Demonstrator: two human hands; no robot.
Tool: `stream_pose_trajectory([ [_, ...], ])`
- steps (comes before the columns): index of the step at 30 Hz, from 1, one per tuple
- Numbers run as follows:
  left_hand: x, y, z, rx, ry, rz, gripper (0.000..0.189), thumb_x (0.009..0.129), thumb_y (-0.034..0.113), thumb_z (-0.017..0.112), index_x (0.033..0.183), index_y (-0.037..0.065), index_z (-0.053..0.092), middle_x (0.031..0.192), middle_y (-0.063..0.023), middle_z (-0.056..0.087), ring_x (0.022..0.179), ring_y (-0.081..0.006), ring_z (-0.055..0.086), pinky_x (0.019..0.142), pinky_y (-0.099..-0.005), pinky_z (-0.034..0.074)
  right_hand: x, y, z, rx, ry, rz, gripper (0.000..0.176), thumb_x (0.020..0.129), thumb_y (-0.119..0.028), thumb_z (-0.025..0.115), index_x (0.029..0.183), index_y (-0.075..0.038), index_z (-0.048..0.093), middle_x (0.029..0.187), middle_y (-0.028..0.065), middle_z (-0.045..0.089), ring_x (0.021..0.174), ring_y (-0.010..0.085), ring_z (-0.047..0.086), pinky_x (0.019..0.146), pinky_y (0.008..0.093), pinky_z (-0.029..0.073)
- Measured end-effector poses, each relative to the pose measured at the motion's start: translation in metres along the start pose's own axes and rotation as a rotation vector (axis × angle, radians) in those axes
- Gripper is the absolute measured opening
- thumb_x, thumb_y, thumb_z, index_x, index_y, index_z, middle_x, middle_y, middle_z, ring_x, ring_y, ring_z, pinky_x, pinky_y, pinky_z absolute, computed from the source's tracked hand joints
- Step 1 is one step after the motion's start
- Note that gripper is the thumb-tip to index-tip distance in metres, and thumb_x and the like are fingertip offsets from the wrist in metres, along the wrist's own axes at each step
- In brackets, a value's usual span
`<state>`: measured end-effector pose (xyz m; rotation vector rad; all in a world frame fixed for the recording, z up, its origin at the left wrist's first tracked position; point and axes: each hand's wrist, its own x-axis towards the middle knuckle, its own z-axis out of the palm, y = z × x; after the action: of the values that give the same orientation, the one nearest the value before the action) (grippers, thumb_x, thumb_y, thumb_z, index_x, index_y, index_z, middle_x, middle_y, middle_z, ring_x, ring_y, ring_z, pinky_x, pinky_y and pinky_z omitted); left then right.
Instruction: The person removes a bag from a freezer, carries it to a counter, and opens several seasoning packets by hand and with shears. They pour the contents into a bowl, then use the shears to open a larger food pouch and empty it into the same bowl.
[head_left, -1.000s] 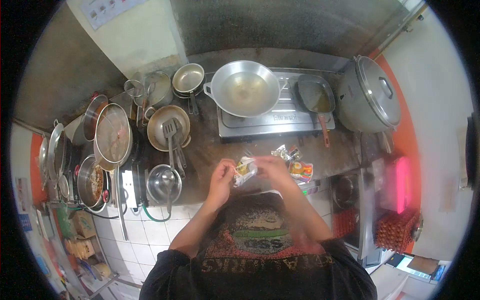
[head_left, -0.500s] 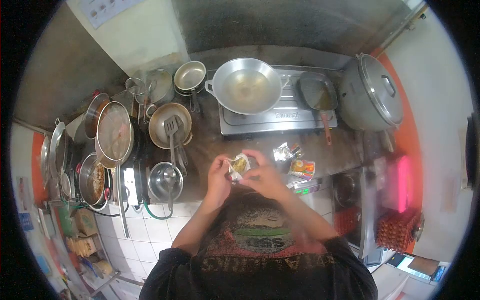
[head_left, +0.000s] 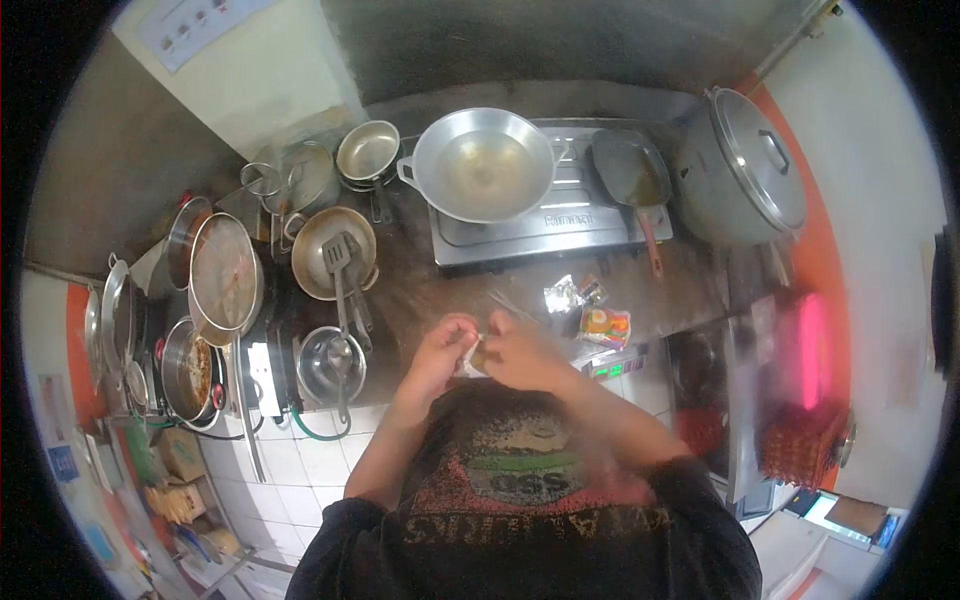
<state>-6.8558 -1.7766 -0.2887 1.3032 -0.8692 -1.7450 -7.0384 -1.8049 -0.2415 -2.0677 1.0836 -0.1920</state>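
Sachet [head_left: 469, 353] pinched between left hand [head_left: 438, 352], right hand [head_left: 520, 352], knuckles up.

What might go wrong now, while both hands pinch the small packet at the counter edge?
1. The small packet is pinched between the left hand and the right hand at the edge of the counter, close to the shirt; if it tears suddenly, its contents may spill onto the clothes or the floor.
2. The loose sachets lie near the right hand; a quick pull might sweep them off the counter.
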Motion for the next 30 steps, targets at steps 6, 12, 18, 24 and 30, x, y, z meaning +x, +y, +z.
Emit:
stream_pose_trajectory([
  [6,-0.019,-0.014,-0.004,0.169,-0.195,-0.11,0.019,0.096,0.027,0.058,0.098,0.009,0.059,0.089,0.0022,0.056,0.081,-0.0075,0.053,0.07,-0.0225,0.044,-0.016,0.022,0.036,0.099,-0.291,0.028,0.034,0.08,-0.031,0.06,0.097,-0.002,0.067,0.108,0.0237,0.05,0.097,0.0383,0.055,0.086,0.0449,0.044],
  [12,-0.021,-0.056,-0.023,0.526,-0.016,-0.256,0.066,0.098,0.057,0.035,0.123,0.0,0.057,0.122,-0.0181,0.06,0.116,-0.0291,0.054,0.097,-0.0379,0.041,-0.015,0.045,0.065,0.083,-0.282,0.041,0.036,0.079,-0.032,0.061,0.098,-0.003,0.065,0.11,0.0222,0.051,0.102,0.0377,0.052,0.09,0.0435,0.043],
  [18,-0.028,-0.035,-0.002,0.659,0.073,-0.238,0.068,0.097,0.059,0.033,0.127,0.003,0.056,0.129,-0.0245,0.056,0.122,-0.0382,0.051,0.101,-0.0405,0.038,-0.009,0.032,0.031,0.031,-0.403,0.067,0.036,0.078,-0.031,0.062,0.099,-0.003,0.065,0.113,0.0193,0.05,0.106,0.0358,0.049,0.092,0.0427,0.041],
  [24,-0.029,-0.045,-0.004,0.621,0.028,-0.235,0.065,0.099,0.055,0.033,0.121,-0.001,0.059,0.123,-0.0204,0.061,0.116,-0.0295,0.056,0.1,-0.0364,0.039,-0.025,0.048,0.037,0.19,-0.255,-0.032,0.041,0.077,-0.034,0.066,0.105,-0.005,0.069,0.123,0.0219,0.046,0.118,0.0391,0.044,0.102,0.046,0.037],
  [30,-0.022,-0.072,-0.007,0.55,-0.037,-0.116,0.066,0.097,0.057,0.036,0.122,0.0,0.058,0.115,-0.0188,0.064,0.109,-0.0285,0.06,0.094,-0.0365,0.043,-0.024,0.073,0.061,0.18,-0.274,-0.041,0.04,0.078,-0.032,0.066,0.107,-0.006,0.069,0.134,0.0202,0.045,0.123,0.0376,0.042,0.106,0.0455,0.033],
])
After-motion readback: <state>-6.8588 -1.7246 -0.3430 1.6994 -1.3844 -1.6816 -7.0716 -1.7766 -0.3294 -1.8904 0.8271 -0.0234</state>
